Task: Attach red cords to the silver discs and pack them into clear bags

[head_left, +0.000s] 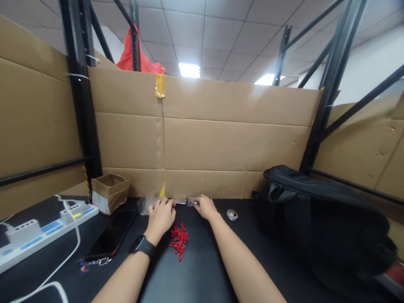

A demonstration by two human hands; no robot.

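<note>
My left hand (161,213), with a black watch on its wrist, rests at the back of the black table on or beside a clear plastic bag (144,206); its fingers are bent and partly apart. My right hand (205,207) is closed on a small shiny round item (196,203), too small to name. Between the two hands lies a small flat strip (181,201) by the cardboard wall. Several red cord loops (179,242) are heaped nearer to me. A silvery round object (232,215) sits right of my right hand.
At the left are a white power strip (47,231) with cables, a black phone (112,235) with a keychain, and an open cardboard box (110,191). A large black bag (322,223) fills the right side. The cardboard wall (208,143) bounds the back.
</note>
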